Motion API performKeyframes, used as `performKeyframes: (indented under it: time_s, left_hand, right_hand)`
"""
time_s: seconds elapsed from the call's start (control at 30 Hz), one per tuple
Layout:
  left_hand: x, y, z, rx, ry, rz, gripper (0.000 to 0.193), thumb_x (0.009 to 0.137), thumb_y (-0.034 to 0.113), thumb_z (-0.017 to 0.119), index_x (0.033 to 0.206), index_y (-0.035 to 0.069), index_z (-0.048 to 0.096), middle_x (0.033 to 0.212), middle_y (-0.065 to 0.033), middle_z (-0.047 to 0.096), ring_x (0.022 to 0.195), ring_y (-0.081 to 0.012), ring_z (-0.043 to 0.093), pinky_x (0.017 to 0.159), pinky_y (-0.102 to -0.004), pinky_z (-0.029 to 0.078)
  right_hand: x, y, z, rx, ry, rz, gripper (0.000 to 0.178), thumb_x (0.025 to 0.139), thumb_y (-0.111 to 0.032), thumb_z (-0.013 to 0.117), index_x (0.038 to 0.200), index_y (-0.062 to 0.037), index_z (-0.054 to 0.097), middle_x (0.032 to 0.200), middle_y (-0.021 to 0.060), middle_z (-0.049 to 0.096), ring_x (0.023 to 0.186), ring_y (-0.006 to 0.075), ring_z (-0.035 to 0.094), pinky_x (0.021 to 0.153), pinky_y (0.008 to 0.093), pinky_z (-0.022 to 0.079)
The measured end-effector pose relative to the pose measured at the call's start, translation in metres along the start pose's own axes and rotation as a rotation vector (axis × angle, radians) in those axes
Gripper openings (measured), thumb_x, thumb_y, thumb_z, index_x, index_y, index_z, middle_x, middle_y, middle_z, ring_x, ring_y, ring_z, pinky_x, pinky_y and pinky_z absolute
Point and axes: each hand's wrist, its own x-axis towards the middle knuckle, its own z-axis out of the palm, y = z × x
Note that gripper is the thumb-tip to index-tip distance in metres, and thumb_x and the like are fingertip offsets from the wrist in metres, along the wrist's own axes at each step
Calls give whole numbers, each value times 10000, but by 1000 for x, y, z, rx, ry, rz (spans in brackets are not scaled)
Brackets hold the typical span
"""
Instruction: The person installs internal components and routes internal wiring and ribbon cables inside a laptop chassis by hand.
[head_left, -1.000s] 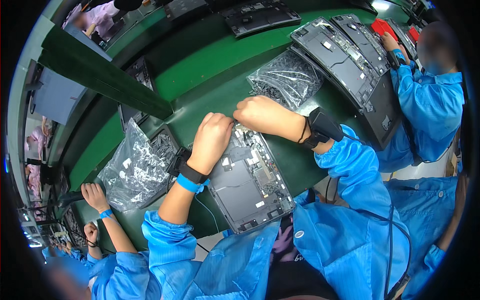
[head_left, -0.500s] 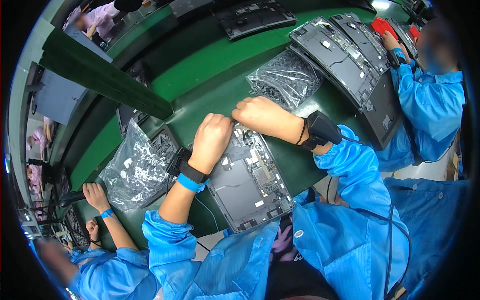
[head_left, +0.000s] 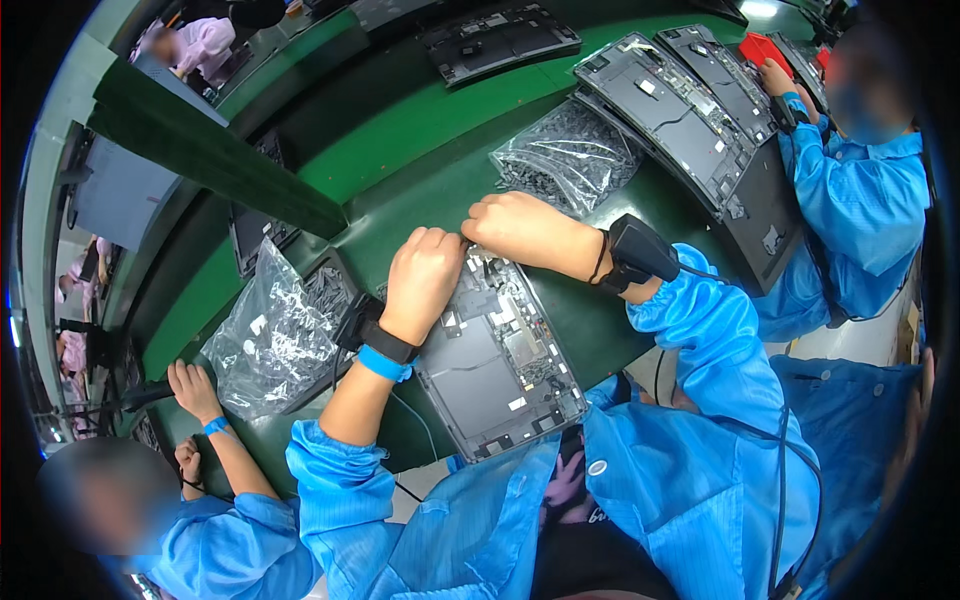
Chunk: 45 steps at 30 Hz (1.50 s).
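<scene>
A dark grey laptop base (head_left: 468,368), its inner boards and cables exposed, lies on the green bench right in front of me. At its far edge my left hand (head_left: 424,280) and my right hand (head_left: 510,226) meet, almost touching. Both have curled fingers, knuckles up. Whatever the fingertips grip is hidden beneath them. A blue strap (head_left: 384,364) and a black band circle my left wrist, and a black device (head_left: 640,250) is strapped to my right.
Left of the base, a clear plastic bag (head_left: 262,345) of small dark parts sits by a tray. Another such bag (head_left: 565,160) lies beyond my right hand. Several laptop bases (head_left: 665,125) are stacked at the right. A green post (head_left: 220,150) slants at left. Co-workers (head_left: 850,200) flank me.
My hands stay in nearly the same place at the laptop base's far edge. The co-worker at the lower left has moved further into view.
</scene>
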Motion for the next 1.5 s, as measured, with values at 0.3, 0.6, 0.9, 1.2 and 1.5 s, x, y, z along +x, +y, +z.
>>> performKeyframes:
  time_s: [0.3,0.6,0.9,1.2,1.5]
  left_hand:
    - [0,-1,2,7,28,23,103,797,99,705,774,24,638,729,-94,587,725,-290,577,679,-403,503]
    - [-11,19,-34,-148,72,-72,238,739,158,769,922,40,673,870,-103,602,839,-298,566,764,-400,488]
    - [-33,35,-39,-271,-78,-215,271,728,159,802,895,34,629,857,-87,613,776,-252,573,687,-355,479]
    - [9,12,-34,-1045,-379,-582,179,921,94,651,1050,-30,653,818,-8,652,690,-58,563,618,-216,464]
    - [10,0,-10,-459,-83,-338,138,852,66,632,949,9,712,887,-140,679,850,-312,623,775,-393,499]
  right_hand:
    - [-2,-1,4,11,-15,52,80,741,-114,659,749,-51,610,762,92,619,787,265,659,697,371,557]
    - [-17,0,-6,135,340,79,98,765,-105,678,852,-69,652,815,60,605,779,259,603,711,376,518]
    - [-69,-35,-17,325,470,144,202,755,-49,698,957,-54,687,971,68,655,820,246,612,708,353,504]
    - [-64,-37,-8,-50,410,-160,312,735,-97,648,1040,-31,671,1085,58,639,800,153,593,663,295,479]
    - [-50,-39,7,-176,420,-27,205,719,-131,632,891,-36,689,965,27,653,773,149,571,617,284,423]
